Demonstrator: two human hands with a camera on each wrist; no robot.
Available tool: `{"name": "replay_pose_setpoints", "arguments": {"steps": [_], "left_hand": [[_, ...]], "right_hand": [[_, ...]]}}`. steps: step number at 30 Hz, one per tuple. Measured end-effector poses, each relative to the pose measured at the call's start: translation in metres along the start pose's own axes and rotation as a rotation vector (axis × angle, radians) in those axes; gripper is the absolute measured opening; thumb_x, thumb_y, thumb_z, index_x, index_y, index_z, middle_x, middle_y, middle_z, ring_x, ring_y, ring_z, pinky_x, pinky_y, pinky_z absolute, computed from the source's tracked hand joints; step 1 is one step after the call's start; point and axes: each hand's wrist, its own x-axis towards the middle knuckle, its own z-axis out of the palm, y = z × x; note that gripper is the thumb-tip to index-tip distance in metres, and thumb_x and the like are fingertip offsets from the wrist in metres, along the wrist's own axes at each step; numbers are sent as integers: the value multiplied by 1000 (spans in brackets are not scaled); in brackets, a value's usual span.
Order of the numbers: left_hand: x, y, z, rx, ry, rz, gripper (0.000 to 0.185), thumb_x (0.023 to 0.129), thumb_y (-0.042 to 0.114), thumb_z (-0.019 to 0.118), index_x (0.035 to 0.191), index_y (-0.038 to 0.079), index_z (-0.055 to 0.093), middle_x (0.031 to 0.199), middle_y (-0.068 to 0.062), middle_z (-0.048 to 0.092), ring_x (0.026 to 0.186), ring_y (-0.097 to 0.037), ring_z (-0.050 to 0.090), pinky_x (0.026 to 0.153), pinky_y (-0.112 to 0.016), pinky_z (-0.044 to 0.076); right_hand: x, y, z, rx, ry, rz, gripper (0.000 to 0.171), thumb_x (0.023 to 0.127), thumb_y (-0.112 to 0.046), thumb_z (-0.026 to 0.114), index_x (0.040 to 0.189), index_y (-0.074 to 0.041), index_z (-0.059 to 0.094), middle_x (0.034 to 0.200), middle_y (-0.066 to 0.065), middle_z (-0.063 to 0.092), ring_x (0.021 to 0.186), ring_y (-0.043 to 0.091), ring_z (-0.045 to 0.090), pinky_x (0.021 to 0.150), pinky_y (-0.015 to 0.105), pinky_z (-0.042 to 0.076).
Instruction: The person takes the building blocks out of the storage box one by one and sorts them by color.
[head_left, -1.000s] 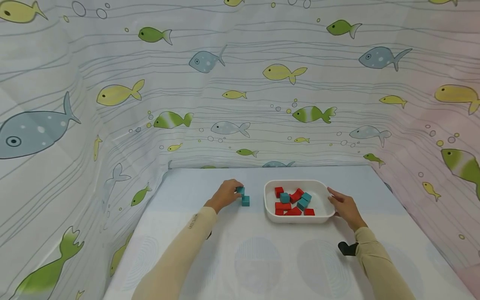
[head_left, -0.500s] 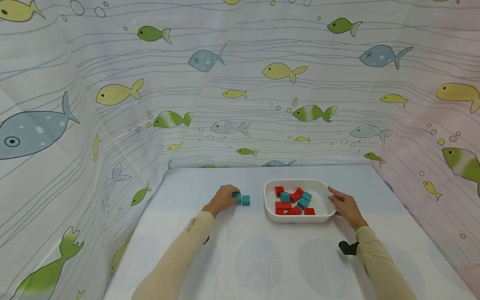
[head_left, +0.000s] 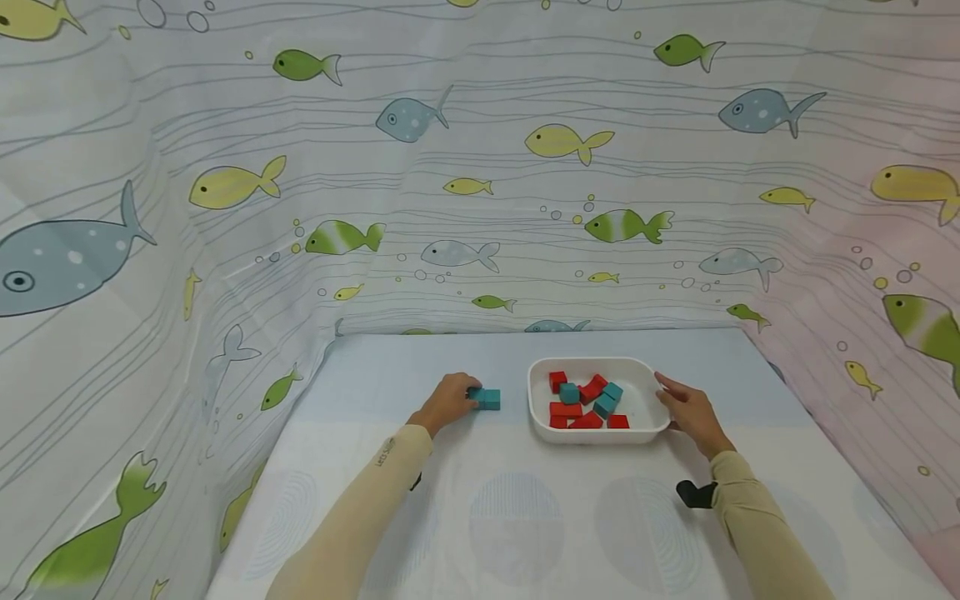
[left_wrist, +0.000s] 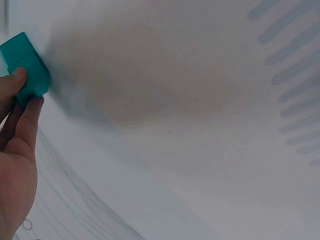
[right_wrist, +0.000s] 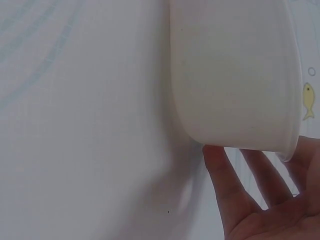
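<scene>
Teal blocks [head_left: 487, 398] sat side by side on the surface [head_left: 525, 517], since my left hand [head_left: 448, 400] had lowered its block beside the other, still pinching it. My right hand [head_left: 688, 410] lay flat-fingered against the white tray [head_left: 660, 421]; open room stretched left of the blocks.

Only one piece of writing shows — a small dark line of print on the left sleeve [head_left: 386, 448], near the wrist end of the forearm, at about 7 o'clock from the left hand [head_left: 448, 398] in the head view. It is too small and blurred to read. Neither wrist view shows any text, label, number or sign.
</scene>
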Motion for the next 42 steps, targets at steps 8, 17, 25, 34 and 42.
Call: {"name": "replay_pose_setpoints", "arguments": {"steps": [8,17,25,34,42], "left_hand": [[0,-2,4,-22,17,-11,30,85,5,74,114,-1,69,113,-14,66,108,-27,61,94,-40,50],[2,-5,7,-22,11,-12,30,85,5,74,114,-1,68,114,-13,66,106,-25,62,92,-39,51],[4,-1,4,-53,-53,-54,50,84,3,75,131,1,59,125,-17,63,114,-29,59,99,-44,46],[16,21,-7,-94,-46,-18,55,85,13,76,135,5,55,129,-17,59,119,-28,56,99,-42,46],[35,68,-7,-50,-3,76,46,88,22,75,128,6,60,120,-10,64,111,-22,59,95,-35,50]], "right_hand": [[2,2,0,5,-3,-9,52,102,-27,51,151,-17,35,145,30,40,118,42,53,75,36,58],[2,2,-2,-15,2,-35,52,102,-25,51,151,-17,35,142,31,42,112,40,56,73,36,58],[3,3,-1,-5,-6,0,53,102,-28,51,152,-18,34,146,29,38,117,41,54,75,35,58],[2,2,-1,3,-12,25,54,102,-30,50,152,-18,32,148,29,35,122,43,50,78,38,57],[1,2,-1,8,-11,-2,53,103,-27,50,152,-17,33,148,29,36,120,43,51,76,37,58]]}}
